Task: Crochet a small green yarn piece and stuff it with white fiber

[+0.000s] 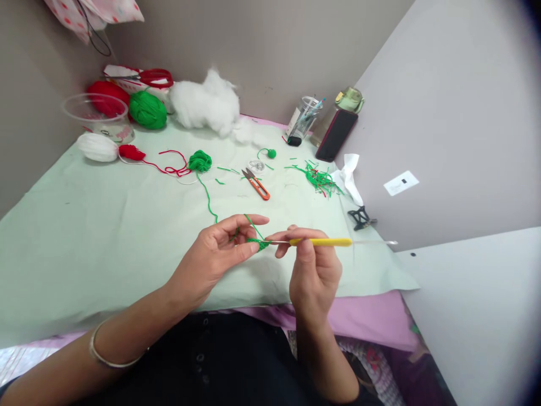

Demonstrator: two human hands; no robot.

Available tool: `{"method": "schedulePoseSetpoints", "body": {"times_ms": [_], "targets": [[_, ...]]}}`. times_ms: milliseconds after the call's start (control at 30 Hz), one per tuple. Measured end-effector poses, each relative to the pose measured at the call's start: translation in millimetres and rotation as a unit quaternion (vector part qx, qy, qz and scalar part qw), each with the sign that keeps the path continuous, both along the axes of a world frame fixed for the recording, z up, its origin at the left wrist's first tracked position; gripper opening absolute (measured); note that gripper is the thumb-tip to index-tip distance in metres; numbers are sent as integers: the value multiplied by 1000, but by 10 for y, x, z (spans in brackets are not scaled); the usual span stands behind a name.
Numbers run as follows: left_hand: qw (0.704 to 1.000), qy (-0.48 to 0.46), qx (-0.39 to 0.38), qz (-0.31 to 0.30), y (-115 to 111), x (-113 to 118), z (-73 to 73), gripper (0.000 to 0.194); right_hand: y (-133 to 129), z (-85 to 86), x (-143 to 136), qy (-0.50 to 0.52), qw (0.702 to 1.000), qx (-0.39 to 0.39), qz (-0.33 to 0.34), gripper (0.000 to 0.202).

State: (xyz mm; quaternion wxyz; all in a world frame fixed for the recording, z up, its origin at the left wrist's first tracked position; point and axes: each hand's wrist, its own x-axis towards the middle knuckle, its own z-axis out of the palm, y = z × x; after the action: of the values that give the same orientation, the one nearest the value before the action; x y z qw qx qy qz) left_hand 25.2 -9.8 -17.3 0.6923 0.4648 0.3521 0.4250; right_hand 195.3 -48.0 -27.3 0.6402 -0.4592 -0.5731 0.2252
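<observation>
My left hand (226, 243) pinches a small green crochet piece (262, 246) between thumb and fingers. Green yarn (208, 197) runs from a small green yarn bundle (200, 161) to this hand and passes over its raised index finger. In my right hand (315, 262) is a crochet hook with a yellow handle (329, 242), gripped between thumb and fingers. The hook's left metal end meets the green piece; its other end points right, past the hand. Part of the green piece is hidden behind my left fingers.
Orange thread snips (256, 185) lie beyond my hands, near a small green ball (271, 153). Green yarn scraps (319, 179) are heaped at the right, by a black claw clip (360, 217). White stuffing (206, 106), a green yarn ball (147, 110) and a phone (337, 135) stand along the back.
</observation>
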Motion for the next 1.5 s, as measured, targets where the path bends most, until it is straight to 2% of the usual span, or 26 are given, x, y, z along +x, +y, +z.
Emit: {"method": "schedulePoseSetpoints", "body": {"times_ms": [67,133,200,267,300,367,433,500,600,667,733,800,867,967,1033,1100,1167,1300,1400,1500], "targets": [[999,35,30,27,-17,26,3,28,-22,-17,-19,-123,990,51,-44,22],[997,44,37,55,-39,66,17,30,-27,-70,-44,-242,960,112,-83,22],[999,-1,-11,51,-51,102,38,38,-18,-137,-67,-322,922,172,-129,20],[991,-72,-109,4,-42,115,56,45,-5,-180,-74,-344,902,203,-163,21],[982,-102,-158,-20,-28,110,64,46,-2,-184,-71,-330,909,197,-162,21],[967,-135,-214,-42,6,84,75,42,1,-154,-52,-242,949,152,-134,21],[967,-144,-210,-33,31,56,87,39,5,-94,-32,-118,984,94,-90,22],[973,-139,-179,-32,33,46,98,37,15,-40,-25,-31,997,56,-45,21],[984,-108,-137,-28,-4,70,104,36,30,-23,-43,-32,999,42,-9,20],[990,-85,-115,-5,-35,101,98,38,28,-61,-58,-86,995,53,-27,21],[991,-84,-106,19,-53,129,88,42,19,-119,-63,-169,979,97,-65,25],[986,-109,-127,18,-51,142,79,46,8,-165,-53,-257,949,147,-104,30],[974,-137,-182,-19,-28,131,74,43,1,-170,-29,-287,935,168,-119,32],[960,-157,-229,-47,21,89,74,32,1,-97,12,-166,974,113,-105,25],[965,-154,-211,-34,37,72,77,31,7,-33,20,-47,995,57,-70,20],[976,-130,-172,-30,32,71,78,31,17,5,11,19,999,16,-19,18],[987,-94,-127,-28,15,77,73,32,29,8,-3,32,999,-12,19,16],[997,-39,-55,-26,-4,66,50,28,57,-36,6,88,994,-39,41,16],[999,-22,-37,-13,0,41,42,26,72,-47,28,129,989,-50,51,19],[999,-13,-32,1,-2,21,40,26,55,-27,30,114,990,-53,58,19]]}}
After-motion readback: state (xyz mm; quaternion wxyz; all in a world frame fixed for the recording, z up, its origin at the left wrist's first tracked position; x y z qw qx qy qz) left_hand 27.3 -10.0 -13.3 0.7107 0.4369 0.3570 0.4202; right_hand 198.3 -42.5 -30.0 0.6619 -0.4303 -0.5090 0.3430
